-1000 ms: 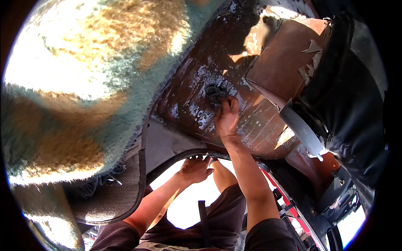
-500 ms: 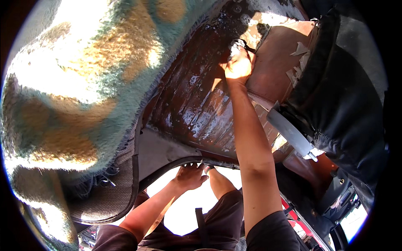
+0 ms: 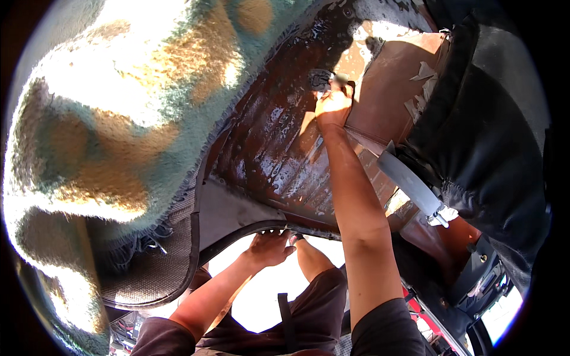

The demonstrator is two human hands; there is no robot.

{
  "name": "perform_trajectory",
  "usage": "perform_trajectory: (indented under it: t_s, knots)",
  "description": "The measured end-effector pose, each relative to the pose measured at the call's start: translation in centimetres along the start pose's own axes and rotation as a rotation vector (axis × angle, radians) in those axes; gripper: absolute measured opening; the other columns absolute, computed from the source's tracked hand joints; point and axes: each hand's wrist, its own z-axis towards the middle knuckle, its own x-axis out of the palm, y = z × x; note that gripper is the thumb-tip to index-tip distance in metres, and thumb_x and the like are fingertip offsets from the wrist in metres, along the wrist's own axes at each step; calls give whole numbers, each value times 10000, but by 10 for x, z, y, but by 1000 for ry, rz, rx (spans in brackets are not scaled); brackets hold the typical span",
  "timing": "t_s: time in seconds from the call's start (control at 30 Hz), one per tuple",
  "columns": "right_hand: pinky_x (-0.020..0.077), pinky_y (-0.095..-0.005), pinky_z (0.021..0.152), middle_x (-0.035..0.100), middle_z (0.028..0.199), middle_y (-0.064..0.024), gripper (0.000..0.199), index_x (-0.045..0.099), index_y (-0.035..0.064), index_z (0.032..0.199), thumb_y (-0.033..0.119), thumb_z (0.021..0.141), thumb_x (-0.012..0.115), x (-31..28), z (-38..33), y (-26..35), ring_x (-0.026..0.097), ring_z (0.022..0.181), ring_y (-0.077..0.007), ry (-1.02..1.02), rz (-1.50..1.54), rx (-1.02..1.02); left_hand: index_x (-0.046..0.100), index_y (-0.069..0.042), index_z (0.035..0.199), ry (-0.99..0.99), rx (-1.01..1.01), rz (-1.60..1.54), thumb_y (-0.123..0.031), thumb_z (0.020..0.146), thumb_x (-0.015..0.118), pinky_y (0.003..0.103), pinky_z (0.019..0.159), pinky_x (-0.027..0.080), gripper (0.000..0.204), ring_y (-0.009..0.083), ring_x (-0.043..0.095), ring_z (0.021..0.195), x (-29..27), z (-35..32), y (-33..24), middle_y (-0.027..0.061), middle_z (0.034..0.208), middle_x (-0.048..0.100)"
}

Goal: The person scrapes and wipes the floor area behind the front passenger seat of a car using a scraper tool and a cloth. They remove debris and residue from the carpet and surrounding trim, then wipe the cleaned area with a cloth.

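Note:
My right hand (image 3: 333,110) is closed on a crumpled grey scouring pad (image 3: 320,80). It presses the pad to a wet, reddish-brown floor panel (image 3: 267,136) streaked with whitish, suds-like patches. Bright sunlight falls on the hand, and part of the pad is smeared by motion. Low in the view, my left hand (image 3: 270,248) leans against the black-trimmed sill edge (image 3: 237,240). Its fingers are spread and the thumb stands apart; the fingertips meet the trim and are partly hidden. Nothing shows in that hand.
A thick fuzzy blanket (image 3: 136,118) in green and tan drapes over the left side. Black padded upholstery (image 3: 481,136) hangs at the right, beside a grey curved lever (image 3: 409,181). A brown flap (image 3: 395,83) with torn, peeling pieces lies right of my right hand.
My right hand has come slightly nearer and to the left with the pad, which now sticks out left of the fingers. My left hand stays in place.

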Motion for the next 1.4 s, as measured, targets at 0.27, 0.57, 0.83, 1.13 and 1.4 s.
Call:
perform_trajectory:
  t_s: [0.27,0.57,0.83,1.13,1.4]
  knots:
    - [484,-454,917,567,1070,-183,367,642,29,1088,-87,741,608,-78,-54,54,581,1009,-406,136,269,170,630,-5,1169,-403,166,-207,-206,894,696,417,862,547,347,361,681,990,53,-21,38,184,1048,706]
    - [518,-432,883,661,1052,-199,321,673,1,1095,-43,780,630,-172,-169,28,651,980,-380,78,260,603,658,-52,1138,-450,175,-162,-180,931,632,414,812,558,245,352,686,908,36,-95,-37,158,1039,702]
    - [533,-374,814,721,943,-188,316,682,-51,1080,-25,766,651,-294,-194,-17,702,871,-301,-103,237,950,678,-12,1097,-459,268,-129,-148,913,655,425,834,556,230,376,686,953,-28,-123,-122,194,1050,704]
    - [525,-380,757,725,962,-148,322,684,-74,1104,-35,785,665,-388,-229,-141,672,816,-244,-448,94,1260,640,21,1065,-388,541,81,-100,907,657,416,788,536,200,367,665,907,-113,-82,-283,177,1003,667]
    - [511,-389,836,688,1069,-199,362,617,-131,1185,-34,841,675,-369,-176,-225,638,912,-249,-804,538,1533,585,25,1272,-707,548,349,-165,933,638,433,1049,440,393,404,534,1247,-176,86,-414,221,1324,582]
